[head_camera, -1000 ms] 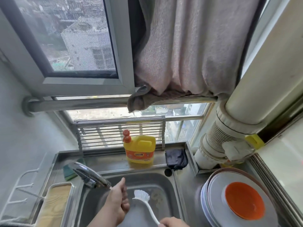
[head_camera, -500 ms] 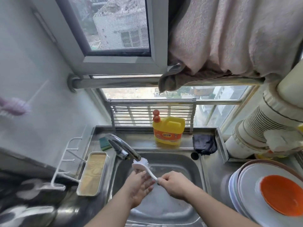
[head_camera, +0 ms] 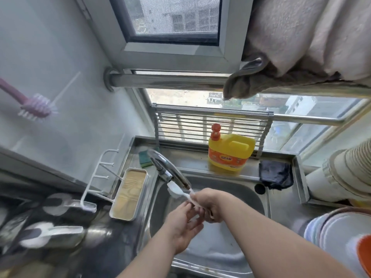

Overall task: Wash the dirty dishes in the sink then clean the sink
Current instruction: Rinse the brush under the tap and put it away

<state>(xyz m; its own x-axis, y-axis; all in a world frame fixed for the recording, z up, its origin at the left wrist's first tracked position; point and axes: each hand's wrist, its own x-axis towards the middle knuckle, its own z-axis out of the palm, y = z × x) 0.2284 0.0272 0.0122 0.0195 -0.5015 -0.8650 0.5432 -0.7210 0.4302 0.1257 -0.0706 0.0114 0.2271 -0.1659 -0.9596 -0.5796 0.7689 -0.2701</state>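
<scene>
1. my right hand is curled round the handle of the brush; my left hand lies palm up with loose fingers just beside it, holding nothing.
2. brush location: over the sink, its white head up under the tap spout.
3. handling, as i judge it: light, stiff plastic, likely slick when wet; hold mid-handle, not the soft bristles.
4. materials: sink and tap are smooth, shiny steel; the basin floor looks pale and foamy.
5. ledge: yellow blocky soap jug, green sponge, dark limp cloth.
6. stacked round plates at right.
</scene>
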